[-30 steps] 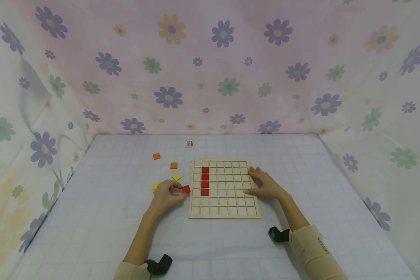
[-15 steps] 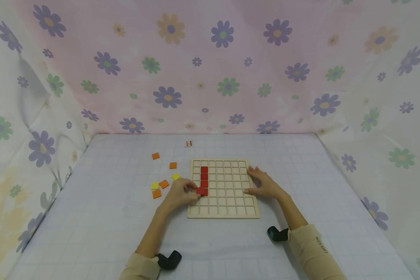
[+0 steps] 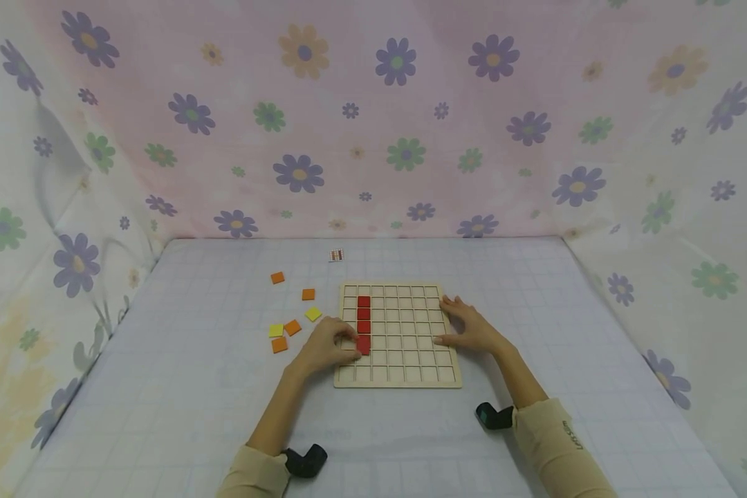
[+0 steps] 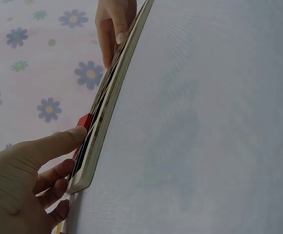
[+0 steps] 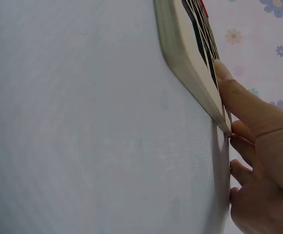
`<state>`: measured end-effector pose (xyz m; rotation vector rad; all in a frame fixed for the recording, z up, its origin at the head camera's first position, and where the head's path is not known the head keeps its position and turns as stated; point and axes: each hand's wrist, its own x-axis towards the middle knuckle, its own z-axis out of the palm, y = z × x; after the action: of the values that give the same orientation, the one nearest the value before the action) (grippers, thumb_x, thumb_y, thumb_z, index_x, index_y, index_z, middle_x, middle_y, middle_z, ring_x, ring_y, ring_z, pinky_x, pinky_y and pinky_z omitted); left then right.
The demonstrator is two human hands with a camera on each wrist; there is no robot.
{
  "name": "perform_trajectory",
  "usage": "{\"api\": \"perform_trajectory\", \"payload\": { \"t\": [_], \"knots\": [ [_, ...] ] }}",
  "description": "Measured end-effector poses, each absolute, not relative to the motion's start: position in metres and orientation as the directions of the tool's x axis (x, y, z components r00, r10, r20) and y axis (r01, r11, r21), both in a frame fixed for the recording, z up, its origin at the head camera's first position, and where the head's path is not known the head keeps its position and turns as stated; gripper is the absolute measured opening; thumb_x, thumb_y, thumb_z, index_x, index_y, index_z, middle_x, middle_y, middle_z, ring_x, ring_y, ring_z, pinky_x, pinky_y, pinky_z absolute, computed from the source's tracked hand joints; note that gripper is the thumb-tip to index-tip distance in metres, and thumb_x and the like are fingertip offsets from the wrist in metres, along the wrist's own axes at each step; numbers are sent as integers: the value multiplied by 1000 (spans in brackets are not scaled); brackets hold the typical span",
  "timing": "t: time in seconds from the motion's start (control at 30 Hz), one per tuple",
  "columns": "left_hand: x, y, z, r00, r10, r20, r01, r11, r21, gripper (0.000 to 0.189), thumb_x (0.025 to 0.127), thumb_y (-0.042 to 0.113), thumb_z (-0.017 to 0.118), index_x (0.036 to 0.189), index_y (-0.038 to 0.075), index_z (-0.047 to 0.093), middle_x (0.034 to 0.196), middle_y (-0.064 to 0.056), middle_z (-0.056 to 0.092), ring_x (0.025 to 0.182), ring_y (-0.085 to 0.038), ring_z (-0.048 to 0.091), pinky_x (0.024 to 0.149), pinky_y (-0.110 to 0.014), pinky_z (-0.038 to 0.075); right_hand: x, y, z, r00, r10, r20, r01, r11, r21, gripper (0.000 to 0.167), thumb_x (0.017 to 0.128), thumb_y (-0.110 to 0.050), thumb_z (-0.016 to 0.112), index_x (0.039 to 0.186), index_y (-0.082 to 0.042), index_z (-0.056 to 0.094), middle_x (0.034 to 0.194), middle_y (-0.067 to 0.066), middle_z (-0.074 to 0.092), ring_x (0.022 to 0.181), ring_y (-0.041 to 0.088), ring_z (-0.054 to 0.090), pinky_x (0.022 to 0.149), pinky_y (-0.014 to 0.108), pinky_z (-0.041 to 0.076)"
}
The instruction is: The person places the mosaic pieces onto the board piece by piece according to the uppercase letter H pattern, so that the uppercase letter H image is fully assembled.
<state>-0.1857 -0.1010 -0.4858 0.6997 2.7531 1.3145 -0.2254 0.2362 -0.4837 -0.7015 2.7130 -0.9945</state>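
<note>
In the head view a pale wooden grid board (image 3: 404,384) lies on the table, with red square tiles (image 3: 364,314) in a column near its left side. My left hand (image 3: 327,344) reaches over the board's left edge and pinches a red tile (image 3: 364,345) between thumb and fingers, at the lower end of that column. The left wrist view shows the thumb (image 4: 58,146) against the tile, tilted just above the board. My right hand (image 3: 472,328) rests spread along the board's right edge, its thumb (image 5: 234,92) lying on the surface.
Loose orange tiles (image 3: 308,294) and yellow tiles (image 3: 313,314) lie on the table left of the board. A small patterned card (image 3: 337,255) lies behind the board. Flowered cloth (image 3: 361,173) walls the table's back and sides.
My left hand has carried the red tile rightward from beside the board to the lower end of the red column. My right hand has stayed at the board's edge.
</note>
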Motion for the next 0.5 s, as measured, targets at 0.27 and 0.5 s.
{"api": "perform_trajectory", "payload": {
  "t": [0.27, 0.5],
  "knots": [
    [-183, -102, -486, -877, 437, 201, 435, 542, 719, 19, 71, 15, 81, 86, 7, 74, 85, 1, 67, 83, -14, 49, 75, -30, 38, -225, 236, -484, -873, -488, 9, -376, 660, -651, 84, 78, -29, 76, 139, 11, 34, 147, 26, 26, 137, 48, 12, 106, 64, 6],
    [-180, -101, -485, -869, 456, 192, 434, 518, 737, 20, 74, 12, 76, 94, 8, 75, 89, -3, 63, 87, -17, 47, 76, -32, 36, -225, 237, -483, -872, -489, 14, -381, 660, -647, 84, 77, -28, 77, 138, 11, 35, 147, 27, 26, 137, 49, 12, 106, 65, 7]
  ]
}}
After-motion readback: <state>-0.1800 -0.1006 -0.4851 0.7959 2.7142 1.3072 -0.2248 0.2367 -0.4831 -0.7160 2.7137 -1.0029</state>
